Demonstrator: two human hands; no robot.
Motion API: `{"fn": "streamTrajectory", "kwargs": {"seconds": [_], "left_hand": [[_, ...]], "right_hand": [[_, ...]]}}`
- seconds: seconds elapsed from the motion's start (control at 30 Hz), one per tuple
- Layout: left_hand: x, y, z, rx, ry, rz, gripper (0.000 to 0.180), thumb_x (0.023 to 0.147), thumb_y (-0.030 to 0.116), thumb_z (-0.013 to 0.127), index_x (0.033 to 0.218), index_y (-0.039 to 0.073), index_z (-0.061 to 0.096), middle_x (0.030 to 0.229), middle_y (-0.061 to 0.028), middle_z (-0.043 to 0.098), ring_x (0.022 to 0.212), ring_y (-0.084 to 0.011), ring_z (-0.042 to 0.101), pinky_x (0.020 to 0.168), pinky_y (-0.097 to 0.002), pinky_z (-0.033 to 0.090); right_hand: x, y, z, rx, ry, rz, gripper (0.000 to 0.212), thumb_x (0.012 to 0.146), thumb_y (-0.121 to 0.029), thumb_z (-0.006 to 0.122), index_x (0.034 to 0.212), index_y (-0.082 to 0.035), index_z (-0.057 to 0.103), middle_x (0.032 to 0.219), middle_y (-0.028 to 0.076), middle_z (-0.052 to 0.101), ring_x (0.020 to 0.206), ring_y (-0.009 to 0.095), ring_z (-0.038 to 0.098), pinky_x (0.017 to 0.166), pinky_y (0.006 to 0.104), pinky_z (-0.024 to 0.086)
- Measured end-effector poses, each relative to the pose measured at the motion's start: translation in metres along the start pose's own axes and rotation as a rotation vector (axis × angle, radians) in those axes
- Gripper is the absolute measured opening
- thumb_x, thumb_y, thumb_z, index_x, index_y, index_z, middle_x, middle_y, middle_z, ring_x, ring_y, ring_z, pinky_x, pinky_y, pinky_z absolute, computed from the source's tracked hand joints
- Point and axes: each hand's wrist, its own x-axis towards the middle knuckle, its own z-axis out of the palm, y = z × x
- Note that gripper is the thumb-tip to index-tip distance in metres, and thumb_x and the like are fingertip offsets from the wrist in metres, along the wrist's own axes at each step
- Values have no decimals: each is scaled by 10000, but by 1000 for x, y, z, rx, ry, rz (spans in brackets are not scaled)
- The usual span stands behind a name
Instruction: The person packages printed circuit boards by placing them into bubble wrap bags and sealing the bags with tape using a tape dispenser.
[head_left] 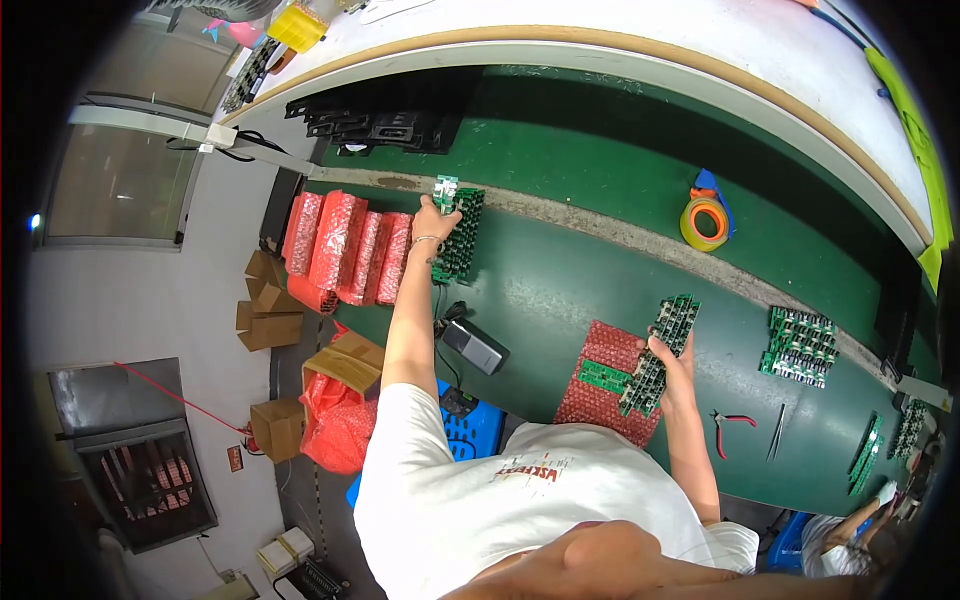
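Note:
My left hand (434, 222) reaches to the far left and pinches a small green circuit board (446, 187). Right beside that hand stands a row of dark green boards (466, 232) packed close together. My right hand (676, 368) is closed around a long stack of circuit boards (672, 330), its thumb lying along the side. That stack rests partly over a sheet of red bubble wrap (612, 342) near my chest. On the wrap lies a single green board (603, 376), its right end next to the held stack.
Red bubble-wrapped bundles (338, 240) line the left end of the green bench. A black power adapter (475, 345) lies nearby. Rightward are red-handled cutters (733, 422), tweezers (777, 432), more boards (800, 345) and a tape dispenser (704, 222). Another person (840, 540) works at far right.

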Motion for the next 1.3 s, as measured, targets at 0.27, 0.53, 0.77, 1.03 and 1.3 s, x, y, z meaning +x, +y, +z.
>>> {"fn": "streamTrajectory", "kwargs": {"seconds": [0.27, 0.53, 0.77, 1.03, 1.3], "left_hand": [[-13, 25, 0, 58, -55, -2, 674, 648, 372, 781, 1113, 26, 435, 1035, -210, 606, 898, -400, 625, 793, -460, 507], [-16, 31, 14, 92, 7, 40, 768, 605, 404, 834, 1146, 22, 444, 988, -188, 626, 871, -370, 631, 776, -436, 508], [-3, 9, 7, -61, -88, -11, 780, 597, 390, 849, 1169, 29, 462, 950, -166, 648, 794, -341, 641, 756, -406, 515], [-26, 33, -30, -849, -116, 22, 555, 751, 263, 768, 1195, 49, 512, 943, -114, 678, 743, -221, 645, 707, -320, 525], [-142, 163, 44, -1433, -411, -85, 420, 822, 132, 697, 1202, 72, 530, 1052, -85, 671, 899, -160, 628, 783, -282, 492]], "right_hand": [[2, 0, -3, -21, -11, 37, 475, 805, -66, 661, 1235, -103, 461, 1046, 85, 598, 819, 180, 623, 625, 278, 496], [1, -5, 1, -14, -15, 32, 475, 798, -66, 666, 1229, -102, 468, 1044, 77, 605, 808, 175, 623, 637, 290, 496], [4, -2, -4, 5, 6, 25, 477, 798, -63, 666, 1230, -103, 467, 1047, 74, 605, 814, 173, 625, 642, 286, 494], [11, -10, -16, 22, -7, 33, 499, 804, -62, 660, 1254, -106, 450, 1062, 83, 600, 830, 185, 631, 671, 301, 504], [90, -30, 27, -323, -191, -285, 790, 744, -65, 708, 1414, -29, 292, 1241, 158, 536, 1051, 238, 570, 869, 323, 468]]}}
